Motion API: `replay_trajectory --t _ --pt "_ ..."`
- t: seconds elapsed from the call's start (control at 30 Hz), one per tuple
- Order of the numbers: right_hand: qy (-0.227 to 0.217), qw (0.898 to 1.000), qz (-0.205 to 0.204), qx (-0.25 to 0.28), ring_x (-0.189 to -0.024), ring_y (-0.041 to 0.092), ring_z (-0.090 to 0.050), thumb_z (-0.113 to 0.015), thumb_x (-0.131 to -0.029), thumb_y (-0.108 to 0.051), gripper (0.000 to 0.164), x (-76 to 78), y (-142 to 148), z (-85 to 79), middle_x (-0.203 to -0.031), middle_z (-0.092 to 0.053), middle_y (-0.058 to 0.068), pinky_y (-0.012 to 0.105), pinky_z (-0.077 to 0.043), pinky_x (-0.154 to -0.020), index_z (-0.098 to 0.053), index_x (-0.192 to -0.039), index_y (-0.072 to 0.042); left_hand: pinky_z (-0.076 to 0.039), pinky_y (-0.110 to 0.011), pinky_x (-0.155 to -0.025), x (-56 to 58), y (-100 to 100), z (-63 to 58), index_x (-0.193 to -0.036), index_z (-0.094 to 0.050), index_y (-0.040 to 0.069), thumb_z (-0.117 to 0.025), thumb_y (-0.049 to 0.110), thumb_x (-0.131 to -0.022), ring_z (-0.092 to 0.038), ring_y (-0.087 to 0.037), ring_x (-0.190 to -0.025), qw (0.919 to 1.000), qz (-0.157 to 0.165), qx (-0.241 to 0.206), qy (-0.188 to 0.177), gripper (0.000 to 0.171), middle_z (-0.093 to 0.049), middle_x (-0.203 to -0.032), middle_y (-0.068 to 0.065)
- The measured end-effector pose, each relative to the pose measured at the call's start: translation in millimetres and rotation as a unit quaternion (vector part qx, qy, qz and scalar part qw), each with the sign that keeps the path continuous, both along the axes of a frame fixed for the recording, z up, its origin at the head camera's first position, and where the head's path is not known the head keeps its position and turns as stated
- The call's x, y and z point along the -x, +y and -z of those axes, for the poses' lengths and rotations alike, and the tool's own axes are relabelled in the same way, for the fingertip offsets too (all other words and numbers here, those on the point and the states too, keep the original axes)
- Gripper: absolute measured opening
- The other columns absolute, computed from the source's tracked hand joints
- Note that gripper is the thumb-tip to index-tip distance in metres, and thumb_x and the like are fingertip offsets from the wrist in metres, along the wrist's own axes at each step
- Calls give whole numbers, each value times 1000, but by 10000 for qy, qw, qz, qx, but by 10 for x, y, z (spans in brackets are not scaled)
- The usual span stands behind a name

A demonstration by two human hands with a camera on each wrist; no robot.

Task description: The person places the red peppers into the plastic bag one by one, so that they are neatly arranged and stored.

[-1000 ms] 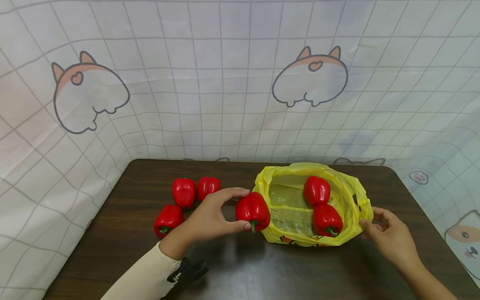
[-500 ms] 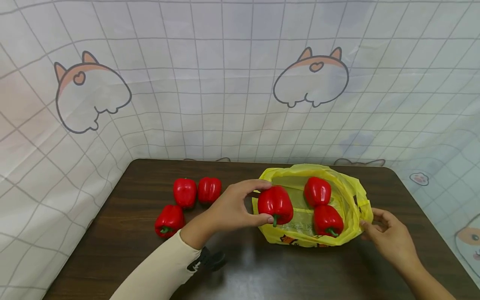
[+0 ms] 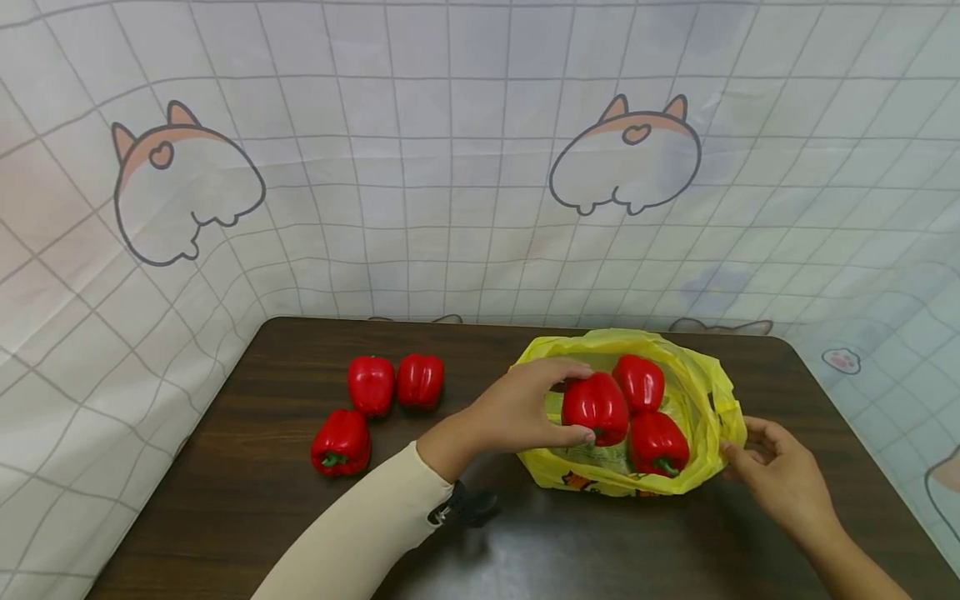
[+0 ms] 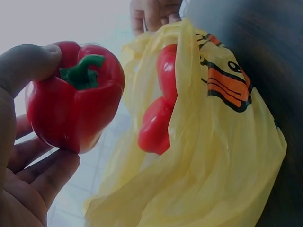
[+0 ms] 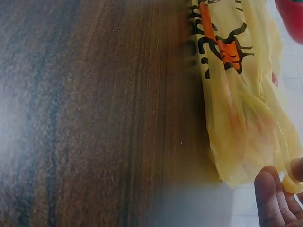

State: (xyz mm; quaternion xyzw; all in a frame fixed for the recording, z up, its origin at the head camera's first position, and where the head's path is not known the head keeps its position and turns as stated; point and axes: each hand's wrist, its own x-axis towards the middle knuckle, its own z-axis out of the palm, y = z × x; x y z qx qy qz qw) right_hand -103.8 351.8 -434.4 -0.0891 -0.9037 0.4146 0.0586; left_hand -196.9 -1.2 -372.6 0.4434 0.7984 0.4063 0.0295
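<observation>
My left hand (image 3: 517, 410) grips a red bell pepper (image 3: 596, 408) between thumb and fingers, above the open mouth of a yellow plastic bag (image 3: 558, 477). In the left wrist view this bell pepper (image 4: 90, 104) shows its green stem, and it hangs apart from the bag (image 4: 222, 156). Two more red peppers lie inside the bag, a rear one (image 3: 642, 382) and a front one (image 3: 658, 443). At the bag's right edge my right hand (image 3: 783, 475) pinches the rim; the right wrist view shows the plastic between thumb and fingers (image 5: 270, 194).
Three red bell peppers stand on the left of the dark wooden table (image 3: 247, 467): one at the front (image 3: 341, 443), two behind it (image 3: 371, 386), (image 3: 420, 382) side by side. A white cloth (image 3: 480, 208) with a grid and cartoon animals hangs behind the table.
My left hand has carried the bell pepper rightward, from beside the bag's left edge to over its opening. The right hand has stayed at the bag's rim.
</observation>
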Motion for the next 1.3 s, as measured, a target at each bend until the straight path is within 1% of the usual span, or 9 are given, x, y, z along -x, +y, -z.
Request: replay_trajectory --t 0.17,0.43,0.63,0.83,1.13,1.3 --pt "16 10000 -22 65 -72 16 -73 -66 -102 -28 56 -6 -11 7 -127 -61 33 33 -60 -62 -47 -141 8 -48 -14 -92 39 146 43 -140 -57 6 -86 28 -84 -57 -6 -116 9997 57 240 89 67 -61 -135 0" --pt "45 10000 -8 74 -71 14 -72 -66 -102 -27 55 4 -19 4 -127 -61 34 33 -60 -61 -48 -141 8 -45 -14 -96 68 292 153 -140 -57 7 -84 31 -86 -56 -7 -119 9966 116 745 336 65 -61 -134 1" --pt "59 9999 -37 75 -71 15 -72 -67 -102 -26 56 1 -20 8 -128 -60 34 32 -59 -60 -47 -141 9 -45 -17 -100 93 362 243 -140 -57 7 -83 34 -86 -56 -11 -123 9930 -8 1095 445 65 -61 -136 -1" --pt "52 10000 -19 44 -71 15 -72 -66 -102 -26 55 -7 -18 23 -127 -61 34 32 -59 -60 -47 -140 9 -47 -17 -95 128 421 356 -140 -57 9 -82 35 -87 -57 -9 -119 9914 -115 1275 289 64 -62 -134 1" --pt "42 9999 -21 106 -72 15 -72 -67 -102 -24 56 -5 -15 33 -129 -59 35 33 -60 -61 -46 -141 10 -48 -15 -90 167 462 510 -137 -58 9 -83 32 -86 -58 -8 -113 9932 -96 1161 -63 61 -63 -130 3" --pt "50 10000 -41 76 -71 15 -72 -67 -102 -25 55 -7 -11 35 -128 -60 35 32 -60 -61 -47 -140 9 -48 -15 -88 176 488 584 -135 -59 9 -83 31 -86 -58 -6 -109 9934 -49 1141 -119 59 -63 -126 4"
